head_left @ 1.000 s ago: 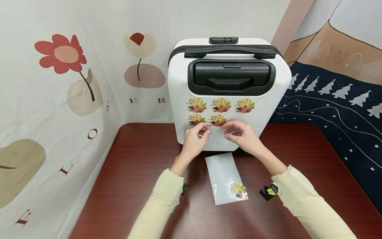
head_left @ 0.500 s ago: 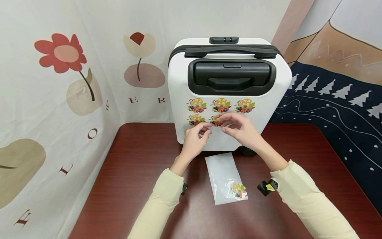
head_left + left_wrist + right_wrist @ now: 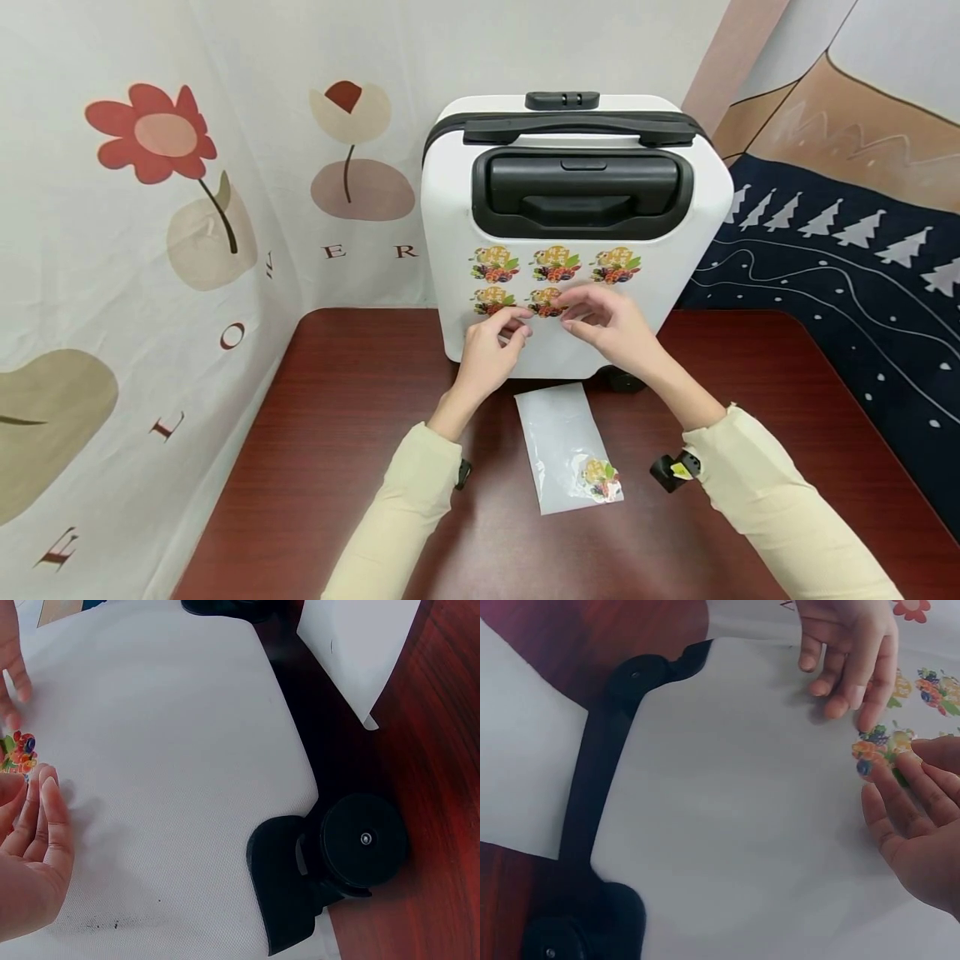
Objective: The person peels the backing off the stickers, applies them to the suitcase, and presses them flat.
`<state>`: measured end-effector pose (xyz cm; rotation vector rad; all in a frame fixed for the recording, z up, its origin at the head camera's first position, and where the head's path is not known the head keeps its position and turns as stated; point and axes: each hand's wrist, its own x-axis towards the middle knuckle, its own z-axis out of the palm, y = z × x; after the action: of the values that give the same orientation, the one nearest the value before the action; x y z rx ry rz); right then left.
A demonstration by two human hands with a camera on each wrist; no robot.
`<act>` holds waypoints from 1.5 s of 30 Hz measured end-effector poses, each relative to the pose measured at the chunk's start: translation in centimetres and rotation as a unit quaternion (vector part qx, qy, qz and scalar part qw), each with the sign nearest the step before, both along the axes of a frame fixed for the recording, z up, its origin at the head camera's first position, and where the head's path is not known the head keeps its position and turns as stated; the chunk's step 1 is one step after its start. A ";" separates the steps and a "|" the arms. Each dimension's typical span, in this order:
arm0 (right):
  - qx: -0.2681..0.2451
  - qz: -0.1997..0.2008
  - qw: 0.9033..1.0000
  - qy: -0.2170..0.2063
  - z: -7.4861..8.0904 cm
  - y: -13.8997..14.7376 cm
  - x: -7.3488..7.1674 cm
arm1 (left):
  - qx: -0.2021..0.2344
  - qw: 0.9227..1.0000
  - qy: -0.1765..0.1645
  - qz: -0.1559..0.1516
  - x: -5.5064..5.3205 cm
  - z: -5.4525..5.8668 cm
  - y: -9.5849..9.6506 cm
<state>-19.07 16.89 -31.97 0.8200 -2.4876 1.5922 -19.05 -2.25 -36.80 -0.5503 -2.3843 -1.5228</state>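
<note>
A white suitcase (image 3: 555, 354) stands upright with two rows of fruit stickers on its front. My left hand (image 3: 487, 350) has its index fingertip at the lower left edge of the second row's right-hand sticker (image 3: 542, 302), its other fingers loosely bent. At that sticker's right side is my right hand (image 3: 611, 329), thumb and index finger apart. The right wrist view shows the right fingertips over the sticker (image 3: 867, 750) and the left hand (image 3: 855, 656) beside its edge. In the left wrist view the left hand (image 3: 37, 862) partly hides the sticker (image 3: 22, 750).
A white sheet (image 3: 562, 442) bearing one fruit sticker (image 3: 600, 478) lies on the dark red table (image 3: 337, 467) before the suitcase. Black wheels (image 3: 364, 840) sit at the suitcase's bottom corners. Printed cloth (image 3: 262, 125) hangs behind and to the left.
My right hand moved slightly up and left onto the sticker's right side, then shifted back a little to the right. My left hand has stayed in place.
</note>
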 end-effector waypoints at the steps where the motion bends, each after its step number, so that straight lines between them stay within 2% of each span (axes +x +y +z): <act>1: 0.001 0.000 1.000 -0.001 -0.1 0.0 0.0 | 0.000 1.000 0.000 0.000 0.0 0.0 0.0; 16: 0.025 -0.020 0.999 -0.023 -1.5 0.8 0.1 | 0.000 1.000 0.000 -0.006 0.0 0.1 0.0; 22: 0.003 -0.004 1.000 -0.029 -0.9 0.5 0.3 | 0.002 1.000 -0.001 -0.006 0.0 0.1 0.0; 27: -0.013 0.011 1.000 -0.013 0.2 0.0 0.5 | 0.003 1.000 -0.004 -0.008 0.0 0.1 0.0; 32: -0.015 0.001 1.000 -0.008 0.9 -0.2 0.4 | 0.001 1.000 -0.014 -0.008 0.1 0.2 0.0; 45: 0.013 -0.026 0.999 -0.023 -0.1 0.7 0.2 | 0.005 1.000 -0.008 -0.009 -0.1 -0.1 0.0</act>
<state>-18.87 17.59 -32.11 0.7249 -2.5442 1.5822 -19.13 -2.25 -36.92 -0.5602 -2.3891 -1.5502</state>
